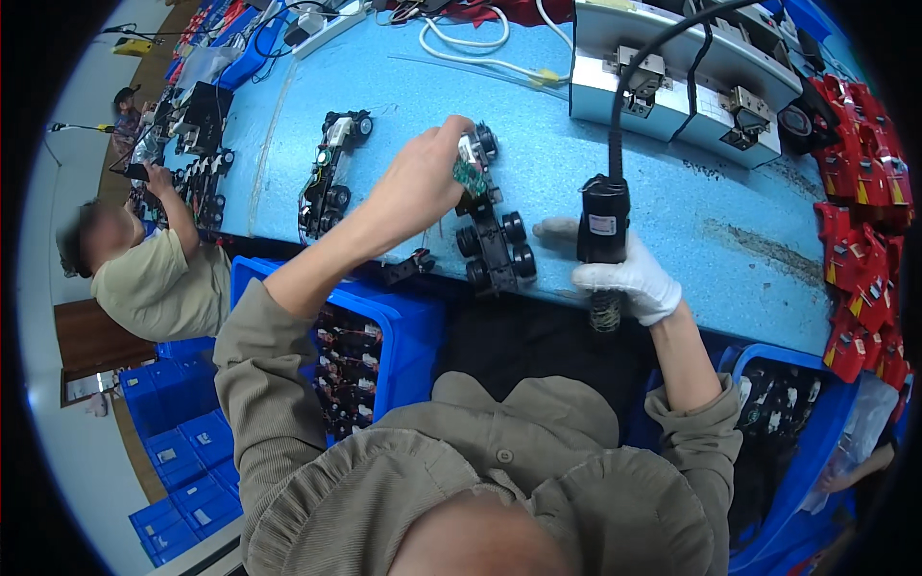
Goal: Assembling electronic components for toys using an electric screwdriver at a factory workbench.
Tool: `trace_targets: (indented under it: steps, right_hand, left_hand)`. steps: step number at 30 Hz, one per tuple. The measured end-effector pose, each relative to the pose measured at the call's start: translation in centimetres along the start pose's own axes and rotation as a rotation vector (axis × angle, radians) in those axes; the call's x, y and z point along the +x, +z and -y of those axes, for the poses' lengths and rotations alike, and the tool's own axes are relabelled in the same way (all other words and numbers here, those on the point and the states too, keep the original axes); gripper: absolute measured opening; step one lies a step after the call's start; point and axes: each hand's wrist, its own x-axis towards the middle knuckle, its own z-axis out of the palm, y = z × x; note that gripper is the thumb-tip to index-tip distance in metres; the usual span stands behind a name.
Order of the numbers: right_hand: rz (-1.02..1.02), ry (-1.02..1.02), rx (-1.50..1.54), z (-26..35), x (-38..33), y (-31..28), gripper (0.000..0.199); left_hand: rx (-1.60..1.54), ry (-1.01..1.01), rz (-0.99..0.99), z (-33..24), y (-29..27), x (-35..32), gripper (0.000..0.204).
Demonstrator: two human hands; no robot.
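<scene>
My bare left hand (418, 182) is closed on the far end of a black toy truck chassis (495, 245) with several wheels. A green circuit board (471, 178) shows beside its fingertips. The chassis lies near the bench's front edge. To its right, my white-gloved right hand (642, 283) wraps round a black corded electric screwdriver (603, 226). A thick black cable leaves its top, and its lower end sticks out below the fist, apart from the chassis. Left of my left forearm lies another wheeled chassis (331, 168). A small black part (408, 267) sits at the bench edge.
A white metal fixture (672, 86) stands at the back of the blue bench (538, 106). Red toy truck bodies (855, 250) pile up at right. Blue bins (408, 336) with parts flank my lap. A co-worker (154, 269) sits at far left.
</scene>
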Motion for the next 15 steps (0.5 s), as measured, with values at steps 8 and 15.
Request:
trace_targets:
  steps: [8, 15]
  right_hand:
    - [0.126, 0.040, -0.029, -0.2, 3.2, 1.3, 0.052]
    - [-0.035, -0.001, 0.111, -0.2, 3.1, 2.1, 0.048]
  left_hand:
    - [0.536, 0.061, 0.254, -2.1, -7.8, 1.7, 0.042]
    - [0.493, -0.128, 0.892, 2.4, -11.2, 12.8, 0.031]
